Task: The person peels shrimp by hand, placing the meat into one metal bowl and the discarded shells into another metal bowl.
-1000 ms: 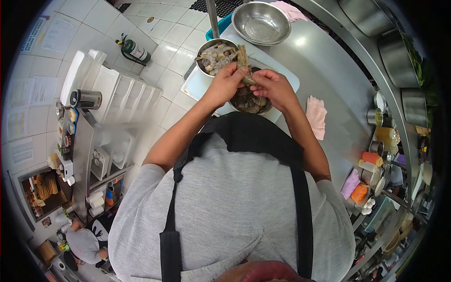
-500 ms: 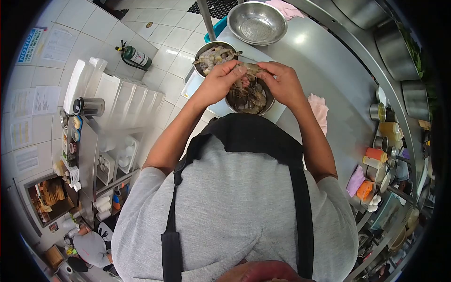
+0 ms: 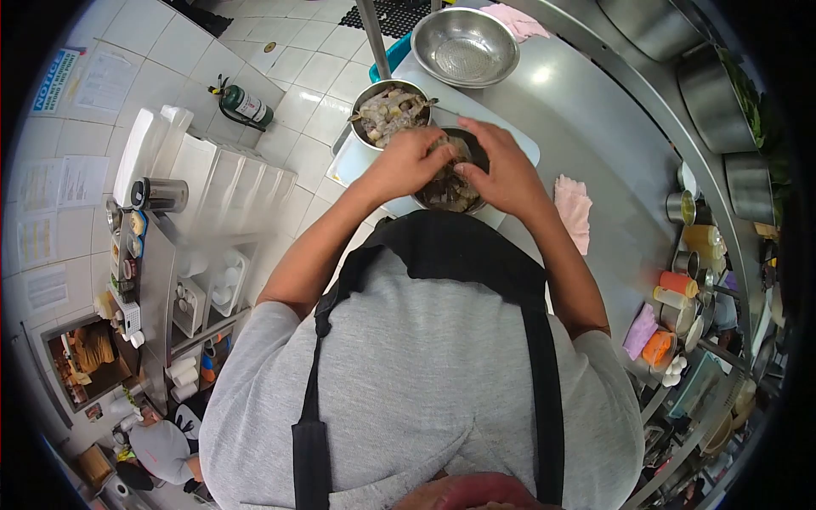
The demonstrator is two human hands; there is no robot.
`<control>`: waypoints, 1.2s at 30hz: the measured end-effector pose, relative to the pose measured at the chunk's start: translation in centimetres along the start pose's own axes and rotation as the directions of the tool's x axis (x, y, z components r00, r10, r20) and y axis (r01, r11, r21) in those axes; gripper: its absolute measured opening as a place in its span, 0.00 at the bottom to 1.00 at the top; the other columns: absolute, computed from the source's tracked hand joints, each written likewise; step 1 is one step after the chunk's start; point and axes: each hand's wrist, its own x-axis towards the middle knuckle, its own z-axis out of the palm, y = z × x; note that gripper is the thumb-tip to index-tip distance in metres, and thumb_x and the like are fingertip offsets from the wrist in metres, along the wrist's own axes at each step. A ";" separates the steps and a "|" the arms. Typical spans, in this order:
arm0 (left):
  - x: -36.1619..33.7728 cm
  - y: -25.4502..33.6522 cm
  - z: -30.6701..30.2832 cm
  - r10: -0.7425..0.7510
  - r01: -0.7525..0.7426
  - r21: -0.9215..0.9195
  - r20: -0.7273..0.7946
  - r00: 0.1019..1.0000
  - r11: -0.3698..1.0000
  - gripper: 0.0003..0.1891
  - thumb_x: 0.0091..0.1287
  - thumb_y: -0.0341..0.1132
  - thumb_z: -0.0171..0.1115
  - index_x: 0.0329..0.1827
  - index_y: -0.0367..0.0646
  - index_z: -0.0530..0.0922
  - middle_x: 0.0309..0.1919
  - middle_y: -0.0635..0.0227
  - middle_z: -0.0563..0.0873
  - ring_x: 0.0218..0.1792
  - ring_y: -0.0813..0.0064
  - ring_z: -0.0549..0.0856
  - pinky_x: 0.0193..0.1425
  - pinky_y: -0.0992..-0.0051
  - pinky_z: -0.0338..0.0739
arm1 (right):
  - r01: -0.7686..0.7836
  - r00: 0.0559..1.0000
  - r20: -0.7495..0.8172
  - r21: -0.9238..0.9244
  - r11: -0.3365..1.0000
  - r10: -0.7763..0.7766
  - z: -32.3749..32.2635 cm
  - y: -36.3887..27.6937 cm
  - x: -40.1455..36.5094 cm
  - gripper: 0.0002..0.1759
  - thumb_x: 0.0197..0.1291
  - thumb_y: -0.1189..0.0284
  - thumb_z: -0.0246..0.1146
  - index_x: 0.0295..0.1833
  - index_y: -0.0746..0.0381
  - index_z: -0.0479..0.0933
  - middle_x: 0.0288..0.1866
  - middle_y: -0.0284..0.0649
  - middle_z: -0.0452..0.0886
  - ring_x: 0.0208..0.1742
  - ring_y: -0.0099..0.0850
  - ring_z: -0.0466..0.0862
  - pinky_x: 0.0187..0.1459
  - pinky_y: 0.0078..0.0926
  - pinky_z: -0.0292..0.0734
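My left hand [image 3: 416, 160] is closed on a shrimp [image 3: 460, 146], its thumb and fingers pinched together over a metal bowl [image 3: 481, 155]. Facing it from the other side is my right hand [image 3: 503, 174], with thumb and fingers spread apart close to the same shrimp. Grey-brown shrimp [image 3: 455, 197] with shells and long feelers lie inside the bowl, partly hidden under my hands. Just beyond my left hand stands a metal pot [image 3: 355, 127] filled with paler shrimp [image 3: 393, 112]. Both vessels rest on a white cutting board [image 3: 520, 146].
A perforated steel bowl [image 3: 466, 53] stands at the far end of the steel counter [image 3: 595, 119]. One pink cloth [image 3: 572, 212] lies right of my right hand. A metal post [image 3: 372, 38] rises beside the pot. Shelves with bottles and containers [image 3: 680, 283] line the right side.
Both hands have lowered nearer the bowl, and the shrimp held stretched between them is now lower. My right fingers have spread away from it. The paler shrimp in the pot show more fully.
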 end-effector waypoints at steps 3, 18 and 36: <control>0.6 0.7 1.3 0.072 -0.072 -0.008 -0.058 0.996 0.997 0.13 0.76 0.39 0.61 0.50 0.36 0.85 0.37 0.47 0.87 0.37 0.50 0.87 0.44 0.62 0.80 | 0.132 0.987 0.099 -0.072 0.989 -0.125 1.0 0.2 0.1 0.27 0.64 0.73 0.65 0.70 0.59 0.73 0.63 0.51 0.81 0.67 0.53 0.78 0.68 0.48 0.71; 0.0 -1.9 3.6 -0.220 0.115 -0.305 -0.336 0.916 0.945 0.19 0.79 0.43 0.60 0.36 0.34 0.79 0.27 0.55 0.83 0.31 0.64 0.84 0.38 0.62 0.77 | 0.007 1.000 0.007 -0.252 0.968 -0.005 4.0 -1.9 2.0 0.10 0.74 0.71 0.54 0.42 0.67 0.72 0.37 0.58 0.80 0.42 0.60 0.81 0.45 0.56 0.75; -6.1 -13.0 -13.9 -0.736 -0.313 -0.856 -0.515 0.440 0.412 0.20 0.78 0.44 0.55 0.63 0.40 0.80 0.51 0.67 0.86 0.47 0.71 0.86 0.56 0.65 0.78 | 0.350 0.937 0.029 -0.064 0.935 -0.348 10.4 -11.9 21.8 0.16 0.73 0.64 0.60 0.53 0.66 0.79 0.45 0.58 0.85 0.51 0.58 0.84 0.52 0.53 0.80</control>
